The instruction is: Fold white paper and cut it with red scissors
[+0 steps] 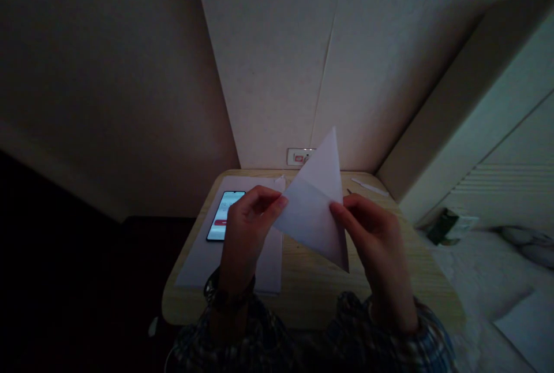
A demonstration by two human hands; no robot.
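Note:
A folded sheet of white paper point(314, 205) is held up above the small wooden table, its outline roughly triangular with one point upward and another toward the lower right. My left hand point(253, 220) pinches its left corner between thumb and fingers. On the right edge, my right hand point(367, 228) grips the paper with the thumb in front; its other fingers are partly hidden behind. A crease line crosses the middle of the sheet. Beside my left hand lies a lit phone point(220, 217), partly covered by that hand, on top of flat white paper sheets point(199, 266).
The light wooden table point(311, 298) stands against a wall with a socket plate point(295, 157). A thin white strip point(370, 187) lies at its back right. To the right, on a pale quilted surface, are a dark green packet point(444, 226) and another white sheet point(530, 327).

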